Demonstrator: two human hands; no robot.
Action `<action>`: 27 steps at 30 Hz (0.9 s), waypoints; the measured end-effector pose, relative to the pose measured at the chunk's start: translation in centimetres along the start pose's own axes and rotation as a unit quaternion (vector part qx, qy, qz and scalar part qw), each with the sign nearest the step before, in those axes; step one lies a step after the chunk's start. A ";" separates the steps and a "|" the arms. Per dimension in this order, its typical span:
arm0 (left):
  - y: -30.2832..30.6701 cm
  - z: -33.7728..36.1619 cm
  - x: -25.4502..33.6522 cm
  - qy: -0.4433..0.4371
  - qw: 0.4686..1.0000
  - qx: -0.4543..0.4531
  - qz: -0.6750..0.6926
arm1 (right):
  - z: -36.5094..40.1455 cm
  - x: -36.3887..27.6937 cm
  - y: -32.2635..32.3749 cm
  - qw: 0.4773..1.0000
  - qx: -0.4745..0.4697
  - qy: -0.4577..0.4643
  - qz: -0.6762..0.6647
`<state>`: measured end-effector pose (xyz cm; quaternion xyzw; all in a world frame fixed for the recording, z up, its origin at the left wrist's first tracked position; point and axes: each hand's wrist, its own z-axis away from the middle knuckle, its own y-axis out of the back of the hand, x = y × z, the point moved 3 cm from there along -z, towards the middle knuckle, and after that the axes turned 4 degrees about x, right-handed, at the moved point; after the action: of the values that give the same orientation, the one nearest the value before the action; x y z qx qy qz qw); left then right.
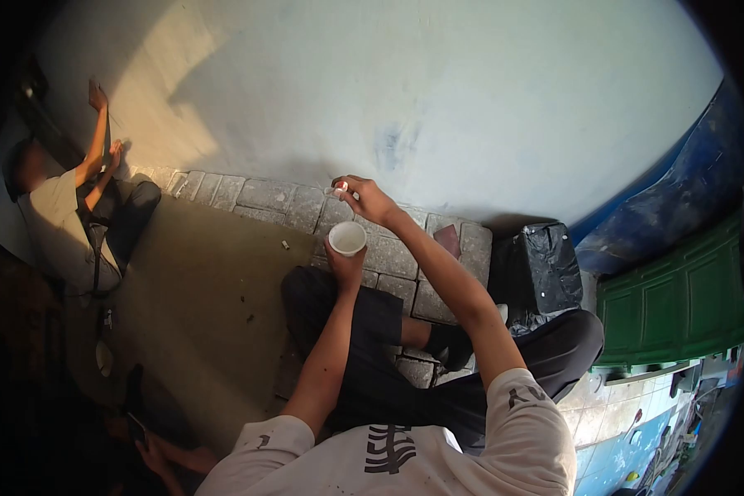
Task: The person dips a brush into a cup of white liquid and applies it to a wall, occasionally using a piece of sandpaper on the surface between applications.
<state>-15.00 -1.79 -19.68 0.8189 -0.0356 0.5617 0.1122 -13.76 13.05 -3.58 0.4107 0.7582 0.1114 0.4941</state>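
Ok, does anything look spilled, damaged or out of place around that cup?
Nothing spilled: the white cup sits upright in the left hand. Only a bluish smudge mars the pale wall above the right hand, and a loose reddish piece lies on the paving stones.

A pale plastered wall [438,91] fills the far side, sunlit at left. Grey paving blocks [277,198] edge a brown floor [198,298]. A green panelled door [678,306] stands right.

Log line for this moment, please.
left hand: holds white cup | right hand: pinches small white item near wall | other person: hands on wall
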 end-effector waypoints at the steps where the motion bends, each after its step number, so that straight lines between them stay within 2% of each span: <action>1: 0.1 0.1 0.4 0.004 1.000 -0.006 0.013 | -0.6 1.2 -1.5 1.000 0.003 0.006 0.001; 3: 0.3 0.0 0.7 0.002 0.999 -0.013 0.032 | -1.5 3.5 -4.6 0.999 -0.007 0.033 0.028; 7: -0.2 0.0 0.2 0.019 1.000 0.004 0.010 | -2.7 4.2 -7.7 0.979 -0.057 0.119 0.159; 8: -0.3 0.0 -0.1 0.028 0.999 0.002 0.016 | -3.3 4.5 -7.8 0.978 -0.058 0.121 0.162; 10: -0.3 -0.1 -0.7 0.045 0.999 0.008 0.017 | -4.7 4.2 -8.3 0.974 -0.083 0.065 0.201; 12: -0.5 0.2 -1.8 0.060 0.997 0.012 0.035 | -6.7 3.5 -6.6 0.968 -0.078 0.074 0.225; 13: -0.4 0.4 -1.5 0.071 0.997 0.023 0.016 | -8.4 3.3 -5.2 0.974 -0.058 0.106 0.193; 14: -0.5 0.3 -1.8 0.051 0.998 0.029 0.021 | -10.3 2.4 -3.6 0.973 -0.053 0.085 0.210; 17: -0.6 0.1 -1.3 0.054 0.998 0.024 0.010 | -13.5 -5.1 2.1 0.948 0.038 0.181 0.259; 18: -0.7 0.2 -1.4 0.060 0.998 0.024 0.009 | -13.8 -6.6 2.9 0.949 0.032 0.179 0.258; 19: -0.8 0.1 -1.5 0.064 0.997 0.026 0.023 | -14.0 -7.8 3.6 0.927 0.047 0.213 0.305; 20: -0.9 0.1 -1.5 0.066 0.997 0.027 0.037 | -13.9 -8.7 4.0 0.901 0.063 0.246 0.352; 23: -0.6 0.2 -1.3 0.065 0.997 0.038 0.024 | -10.3 -6.9 0.6 0.906 0.057 0.286 0.305; 25: -0.6 0.0 -1.3 0.057 0.998 0.034 0.016 | -7.1 -5.9 -2.3 0.868 0.085 0.346 0.347; 27: -0.3 0.4 -1.2 0.051 0.998 0.024 0.004 | -4.1 -3.1 -5.2 0.896 0.019 0.283 0.342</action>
<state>-14.98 -1.68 -20.98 0.7915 -0.0195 0.6039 0.0923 -19.35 8.46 -2.50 0.6047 0.6810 0.3708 0.1820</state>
